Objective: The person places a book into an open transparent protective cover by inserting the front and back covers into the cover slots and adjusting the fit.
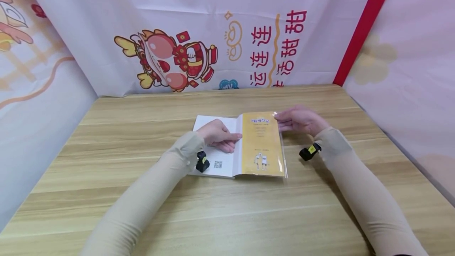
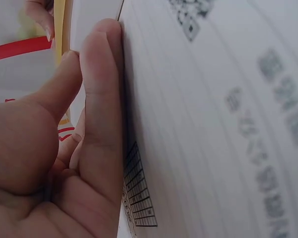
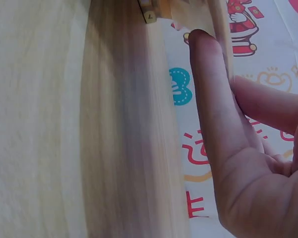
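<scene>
A book (image 1: 260,143) lies spread on the wooden table. Its left side is a white page (image 1: 226,165) with a QR code, and its right side is a yellow cover flap (image 1: 263,141) in clear plastic that juts past the edge. My left hand (image 1: 220,135) rests on the white page, the thumb reaching to the fold beside the yellow flap. The left wrist view shows its fingers (image 2: 102,99) straight along the printed page. At the flap's upper right edge, my right hand (image 1: 302,119) pinches the cover between thumb and fingers (image 3: 213,94).
Wooden table (image 1: 227,216) surrounds the book on all sides. Behind it hangs a white cloth (image 1: 199,23) with red lettering and a cartoon figure. More printed cloth (image 1: 408,90) stands along the right side. Both wrists wear small black cameras (image 1: 310,151).
</scene>
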{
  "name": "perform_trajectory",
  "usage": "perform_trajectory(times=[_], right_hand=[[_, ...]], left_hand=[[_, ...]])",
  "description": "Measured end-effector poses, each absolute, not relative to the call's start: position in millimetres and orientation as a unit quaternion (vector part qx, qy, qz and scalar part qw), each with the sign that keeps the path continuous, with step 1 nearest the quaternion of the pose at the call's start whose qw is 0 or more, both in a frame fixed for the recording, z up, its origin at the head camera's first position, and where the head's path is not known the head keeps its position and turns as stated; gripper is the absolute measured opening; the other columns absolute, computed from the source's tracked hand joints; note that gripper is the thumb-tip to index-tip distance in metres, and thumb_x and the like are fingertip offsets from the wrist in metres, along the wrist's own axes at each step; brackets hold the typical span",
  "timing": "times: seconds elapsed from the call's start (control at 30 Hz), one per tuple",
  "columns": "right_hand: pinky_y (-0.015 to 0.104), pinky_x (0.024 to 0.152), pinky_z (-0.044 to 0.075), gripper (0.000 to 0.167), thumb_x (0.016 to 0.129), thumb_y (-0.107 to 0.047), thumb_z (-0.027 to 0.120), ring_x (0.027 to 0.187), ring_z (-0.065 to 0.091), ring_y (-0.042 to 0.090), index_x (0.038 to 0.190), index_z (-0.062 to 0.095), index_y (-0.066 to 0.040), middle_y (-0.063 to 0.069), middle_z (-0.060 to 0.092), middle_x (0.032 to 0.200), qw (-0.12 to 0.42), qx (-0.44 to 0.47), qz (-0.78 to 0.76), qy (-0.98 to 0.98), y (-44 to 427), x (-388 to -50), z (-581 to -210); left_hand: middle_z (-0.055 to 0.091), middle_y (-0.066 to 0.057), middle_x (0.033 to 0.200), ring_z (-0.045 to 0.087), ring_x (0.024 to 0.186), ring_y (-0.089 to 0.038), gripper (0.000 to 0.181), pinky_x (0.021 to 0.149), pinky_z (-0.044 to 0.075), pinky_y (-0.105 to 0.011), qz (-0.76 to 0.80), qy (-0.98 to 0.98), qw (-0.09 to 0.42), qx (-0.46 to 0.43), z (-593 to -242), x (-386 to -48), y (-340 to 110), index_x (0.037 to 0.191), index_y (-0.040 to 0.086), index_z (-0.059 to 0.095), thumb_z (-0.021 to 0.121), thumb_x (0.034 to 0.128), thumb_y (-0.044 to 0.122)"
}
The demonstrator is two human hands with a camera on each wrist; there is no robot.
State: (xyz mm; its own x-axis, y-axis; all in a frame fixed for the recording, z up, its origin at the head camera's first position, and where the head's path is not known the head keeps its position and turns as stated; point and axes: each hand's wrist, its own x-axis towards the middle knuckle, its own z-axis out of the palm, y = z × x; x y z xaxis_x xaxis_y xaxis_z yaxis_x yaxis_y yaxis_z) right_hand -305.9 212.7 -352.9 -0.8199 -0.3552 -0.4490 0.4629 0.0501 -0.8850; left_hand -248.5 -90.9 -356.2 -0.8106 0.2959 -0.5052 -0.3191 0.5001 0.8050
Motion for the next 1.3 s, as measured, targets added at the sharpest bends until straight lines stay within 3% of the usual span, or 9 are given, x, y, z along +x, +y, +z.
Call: perform_trajectory(times=[0.13, 0.47, 0.77, 0.9, 1.0, 1.17, 1.23, 1.3], right_hand=[[0.042, 0.087, 0.054, 0.011, 0.092, -0.001, 0.066, 0.087, 0.071, 0.03, 0.102, 0.069, 0.003, 0.021, 0.071, 0.099, 0.291, 0.041, -0.692, 0.659, 211.3, -304.9, -354.0], [0.041, 0.086, 0.055, 0.012, 0.093, -0.003, 0.066, 0.087, 0.071, 0.03, 0.104, 0.069, 0.002, 0.021, 0.071, 0.098, 0.284, 0.043, -0.685, 0.67, 208.0, -304.2, -353.3], [0.042, 0.086, 0.055, 0.038, 0.091, -0.006, 0.068, 0.089, 0.071, 0.03, 0.125, 0.057, 0.008, 0.021, 0.071, 0.101, 0.272, 0.051, -0.665, 0.694, 202.1, -301.2, -351.5], [0.042, 0.085, 0.056, 0.04, 0.091, -0.006, 0.068, 0.086, 0.071, 0.03, 0.126, 0.056, 0.008, 0.02, 0.071, 0.099, 0.266, 0.054, -0.66, 0.701, 199.3, -300.7, -353.9], [0.041, 0.084, 0.056, 0.038, 0.091, -0.007, 0.069, 0.085, 0.071, 0.029, 0.124, 0.058, 0.007, 0.019, 0.071, 0.098, 0.264, 0.059, -0.659, 0.702, 196.4, -300.1, -354.4], [0.04, 0.084, 0.056, 0.033, 0.091, -0.008, 0.067, 0.084, 0.071, 0.028, 0.121, 0.059, 0.005, 0.017, 0.072, 0.097, 0.259, 0.061, -0.663, 0.7, 193.0, -298.7, -352.8], [0.04, 0.084, 0.056, 0.029, 0.091, -0.008, 0.067, 0.083, 0.07, 0.027, 0.117, 0.06, 0.003, 0.016, 0.072, 0.095, 0.254, 0.059, -0.668, 0.697, 191.5, -297.6, -352.3], [0.039, 0.084, 0.056, 0.024, 0.092, -0.009, 0.067, 0.081, 0.069, 0.025, 0.112, 0.062, 0.002, 0.013, 0.072, 0.093, 0.25, 0.049, -0.674, 0.693, 189.9, -295.9, -352.2]], left_hand=[[0.072, -0.017, 0.079, 0.07, 0.06, -0.018, 0.033, 0.057, 0.057, -0.026, 0.499, 0.811, 0.306, -0.009, -355.4, -247.2, -89.8, 0.086, -0.004, 0.073, 0.074, 0.0891, 0.029], [0.072, -0.015, 0.078, 0.07, 0.06, -0.016, 0.034, 0.057, 0.057, -0.025, 0.473, 0.828, 0.301, -0.004, -354.5, -248.6, -86.9, 0.086, -0.003, 0.073, 0.075, 0.0882, 0.031], [0.072, -0.018, 0.083, 0.071, 0.064, -0.019, 0.031, 0.062, 0.058, -0.027, 0.5, 0.803, 0.324, 0.004, -355.1, -250.2, -91.7, 0.09, -0.004, 0.072, 0.072, 0.0914, 0.027], [0.071, -0.019, 0.083, 0.071, 0.066, -0.02, 0.033, 0.065, 0.059, -0.029, 0.504, 0.803, 0.318, 0.005, -352.2, -245.8, -91.7, 0.092, -0.006, 0.071, 0.067, 0.0955, 0.026], [0.071, -0.016, 0.081, 0.07, 0.066, -0.02, 0.035, 0.063, 0.058, -0.029, 0.462, 0.847, 0.26, 0.028, -342.9, -237.4, -87.6, 0.093, -0.005, 0.07, 0.062, 0.0986, 0.029], [0.065, -0.008, 0.074, 0.058, 0.06, -0.018, 0.037, 0.05, 0.049, -0.028, 0.327, 0.935, 0.081, 0.112, -321.4, -218.2, -66.2, 0.091, 0.002, 0.069, 0.058, 0.1002, 0.036], [0.066, -0.01, 0.085, 0.06, 0.071, -0.02, 0.039, 0.059, 0.052, -0.03, 0.285, 0.946, 0.024, 0.151, -315.9, -211.1, -54.1, 0.098, 0.001, 0.069, 0.057, 0.1001, 0.038], [0.065, -0.016, 0.107, 0.061, 0.097, -0.025, 0.044, 0.083, 0.053, -0.035, 0.252, 0.95, 0.001, 0.183, -312.7, -204.5, -41.8, 0.109, -0.001, 0.066, 0.055, 0.1006, 0.04]])
